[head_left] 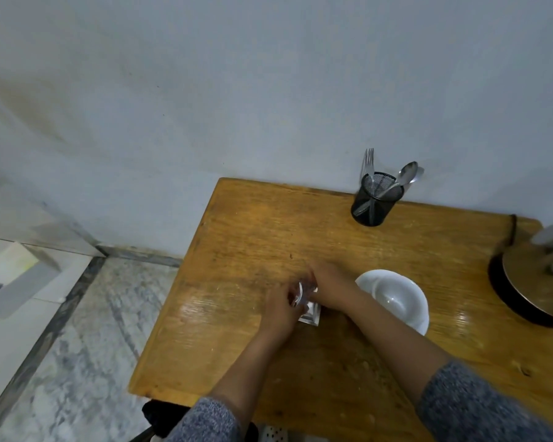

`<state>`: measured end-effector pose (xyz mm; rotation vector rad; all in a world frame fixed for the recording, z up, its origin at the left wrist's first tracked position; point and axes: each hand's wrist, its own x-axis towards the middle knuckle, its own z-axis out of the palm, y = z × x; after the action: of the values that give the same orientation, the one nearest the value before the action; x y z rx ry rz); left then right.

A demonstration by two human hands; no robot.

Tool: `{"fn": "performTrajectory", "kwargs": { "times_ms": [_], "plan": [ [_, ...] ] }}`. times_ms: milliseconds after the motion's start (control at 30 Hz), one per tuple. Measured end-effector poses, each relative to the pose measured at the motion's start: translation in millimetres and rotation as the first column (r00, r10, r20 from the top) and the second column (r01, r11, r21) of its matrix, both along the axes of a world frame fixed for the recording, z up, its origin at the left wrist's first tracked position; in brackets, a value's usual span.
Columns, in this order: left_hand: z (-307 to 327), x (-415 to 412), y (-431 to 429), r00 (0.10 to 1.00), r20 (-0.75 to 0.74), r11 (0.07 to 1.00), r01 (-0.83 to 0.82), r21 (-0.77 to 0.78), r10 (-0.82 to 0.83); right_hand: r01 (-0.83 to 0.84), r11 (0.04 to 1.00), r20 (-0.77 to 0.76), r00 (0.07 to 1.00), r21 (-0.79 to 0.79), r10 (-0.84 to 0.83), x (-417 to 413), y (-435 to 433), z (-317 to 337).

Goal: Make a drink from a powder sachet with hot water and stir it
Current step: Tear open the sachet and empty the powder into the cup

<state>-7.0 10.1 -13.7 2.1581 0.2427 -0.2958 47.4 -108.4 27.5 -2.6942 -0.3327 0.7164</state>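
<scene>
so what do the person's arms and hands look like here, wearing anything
Both arms wear grey mottled knit sleeves, pushed up so the forearms are bare. The left hand and right hand are bare too: no gloves, and no rings or watch that I can make out.

Single head view, high above wooden table [253,237], facing forward-down toward wall [237,74]; floor [77,330] at left.

Setting: plain domestic room. Evidence: worn wooden table [268,237] centre-right against a bare painted wall [237,90]; mesh cutlery holder [372,200] at its back edge; marble-patterned floor [87,330], lower left.
</scene>
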Motion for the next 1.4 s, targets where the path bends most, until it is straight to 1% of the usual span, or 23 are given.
{"fn": "performTrajectory", "kwargs": {
  "times_ms": [100,167,267,300,367,467,567,667,800,867,967,1033,1200,1400],
  "plan": [
    [6,-5,4,0.999,0.025,0.988,-0.019,-0.151,0.023,0.035,0.996,0.017,0.999,0.082,-0.036,-4,-3,4],
    [10,-5,10,0.998,0.012,0.970,-0.059,-0.234,0.064,-0.010,0.995,0.008,1.000,0.103,0.009,-3,-6,13],
    [23,-5,19,0.992,-0.040,0.911,-0.127,-0.393,0.121,-0.060,0.993,-0.030,0.998,0.103,0.064,2,-10,39],
    [30,-4,20,0.992,-0.043,0.889,-0.125,-0.441,0.118,-0.051,0.992,-0.046,0.997,0.115,0.057,4,-11,50],
    [46,-1,22,0.996,-0.020,0.863,-0.080,-0.498,0.081,-0.035,0.992,-0.011,0.999,0.125,0.037,9,-12,75],
    [73,7,23,0.995,0.056,0.879,-0.040,-0.474,0.076,-0.034,0.991,0.071,0.997,0.131,0.025,15,-16,113],
    [99,19,20,0.981,0.159,0.879,-0.023,-0.476,0.112,0.005,0.970,0.052,0.999,0.242,-0.018,19,-21,146],
    [124,29,15,0.969,0.214,0.881,-0.006,-0.474,0.122,0.073,0.962,0.190,0.974,0.264,-0.126,20,-26,169],
    [146,38,7,0.949,0.303,0.897,0.054,-0.439,0.091,0.046,0.945,0.232,0.964,0.323,-0.126,12,-30,187],
    [152,39,3,0.944,0.319,0.895,0.070,-0.441,0.083,0.040,0.940,0.268,0.954,0.338,-0.137,9,-32,192],
    [158,38,-3,0.938,0.332,0.882,0.072,-0.465,0.099,0.101,0.927,0.255,0.946,0.361,-0.202,7,-33,195],
    [160,37,-7,0.931,0.355,0.893,0.085,-0.442,0.087,0.132,0.924,0.265,0.935,0.358,-0.237,7,-34,194],
    [165,40,-9,0.906,0.405,0.897,0.074,-0.435,0.121,0.139,0.896,0.236,0.937,0.423,-0.257,4,-41,190],
    [171,45,-13,0.920,0.367,0.875,0.063,-0.480,0.135,0.176,0.884,0.278,0.907,0.433,-0.317,4,-37,189]
  ]
}}
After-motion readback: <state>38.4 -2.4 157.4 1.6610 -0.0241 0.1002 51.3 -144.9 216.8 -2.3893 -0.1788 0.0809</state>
